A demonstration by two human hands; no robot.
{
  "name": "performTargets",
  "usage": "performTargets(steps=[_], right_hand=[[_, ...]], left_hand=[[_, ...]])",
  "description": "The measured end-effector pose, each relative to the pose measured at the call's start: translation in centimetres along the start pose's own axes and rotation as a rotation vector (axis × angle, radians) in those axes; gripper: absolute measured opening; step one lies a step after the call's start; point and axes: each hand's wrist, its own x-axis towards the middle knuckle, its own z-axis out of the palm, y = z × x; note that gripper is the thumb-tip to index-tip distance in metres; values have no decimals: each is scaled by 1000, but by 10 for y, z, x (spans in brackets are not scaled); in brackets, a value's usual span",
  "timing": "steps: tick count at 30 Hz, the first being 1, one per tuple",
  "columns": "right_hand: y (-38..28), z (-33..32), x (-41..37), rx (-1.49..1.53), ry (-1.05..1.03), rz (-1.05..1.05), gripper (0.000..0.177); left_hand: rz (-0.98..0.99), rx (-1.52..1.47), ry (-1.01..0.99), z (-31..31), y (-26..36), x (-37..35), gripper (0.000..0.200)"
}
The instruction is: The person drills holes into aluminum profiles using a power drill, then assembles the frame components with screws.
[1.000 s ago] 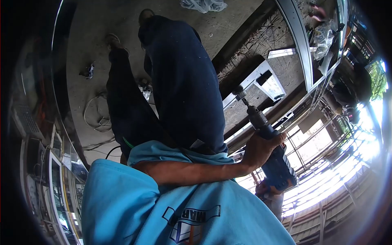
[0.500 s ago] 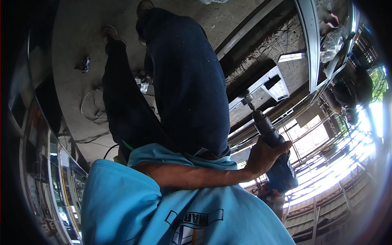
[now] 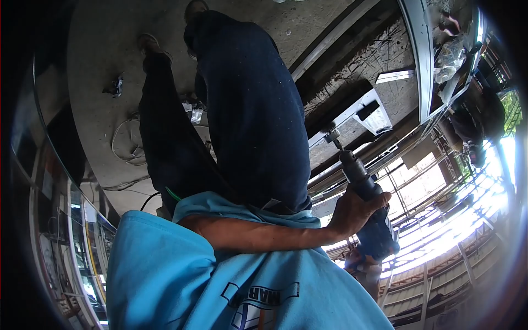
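A dark blue power drill (image 3: 377,228) with a metal chuck (image 3: 352,166) is held at the right, angled up and left. My left hand (image 3: 355,213) wraps round its body behind the chuck, the thumb over the top. Lower down, my right hand (image 3: 363,265) is closed at the drill's rear end, partly hidden by it. The cutter (image 3: 331,135) at the drill's tip meets a light metal profile (image 3: 348,114); whether it has cut in cannot be made out. A dark rectangular opening (image 3: 367,110) shows in that profile.
Long metal frame bars (image 3: 421,60) run past the workpiece. Cables (image 3: 116,144) and small litter (image 3: 116,87) lie on the concrete floor near my legs (image 3: 250,110). Clear plastic (image 3: 450,59) hangs at upper right. A dark figure, apparently a person (image 3: 478,118), is at far right. Glass panels (image 3: 82,220) stand left.
The view has shifted very slightly. Both hands keep the same hold on the drill, and its tip remains at the metal profile.
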Motion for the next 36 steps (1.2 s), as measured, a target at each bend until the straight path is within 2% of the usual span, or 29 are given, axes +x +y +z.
performTargets(steps=[6,8,15,21,23,24,27,30,32,34,36], right_hand=[[-10,5,12,-29,-17,-47,55],[-15,6,17,-37,-21,-66,55],[-19,7,23,-61,-41,-88,56],[-13,4,14,-93,-44,-67,57],[-14,6,13,-111,-44,-70,57],[-14,5,14,-121,-51,-82,57],[-15,2,13,-195,-79,-97,58],[-13,-7,10,-285,-114,-112,58],[-11,-16,10,-329,-140,-126,58],[-9,-24,12,-352,-159,-135,58],[-9,-29,14,-375,-173,-136,59]], left_hand=[[-34,59,-2,-2,9,-2,43],[9,-79,-61,-2,10,-4,40],[30,-30,-56,0,12,-3,35],[40,-134,-77,-14,18,-11,37],[-188,-604,-323,-28,17,-14,45],[-247,-626,-271,-29,36,-20,48],[-210,-518,-211,-20,33,-19,53],[-291,-495,-151,-18,22,-13,58],[-188,-408,-124,-18,14,-7,67],[-178,-334,-69,-17,9,-4,71],[-162,-478,-192,-24,1,-1,73]])
